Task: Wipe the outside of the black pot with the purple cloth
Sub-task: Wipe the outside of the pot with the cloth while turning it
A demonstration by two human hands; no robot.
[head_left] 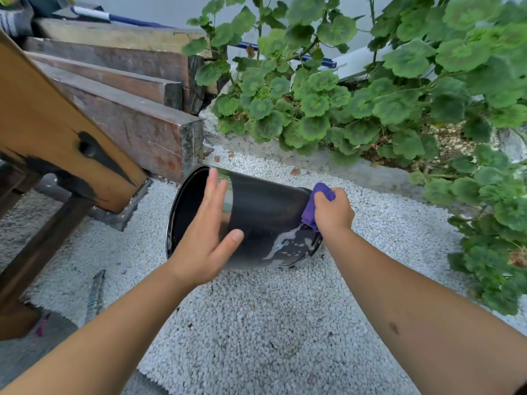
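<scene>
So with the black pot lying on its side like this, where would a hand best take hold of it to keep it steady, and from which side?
Probably at the open rim, from above. The black pot lies on its side on the gravel with its mouth facing left, so the curved wall would roll, while the rim gives an edge to hook fingers over. The left hand rests flat near that end; the right hand grips the purple cloth at the base.

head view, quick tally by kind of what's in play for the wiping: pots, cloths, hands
black pot: 1
purple cloth: 1
hands: 2, left hand resting on the pot, right hand gripping the cloth
total: 4
</scene>
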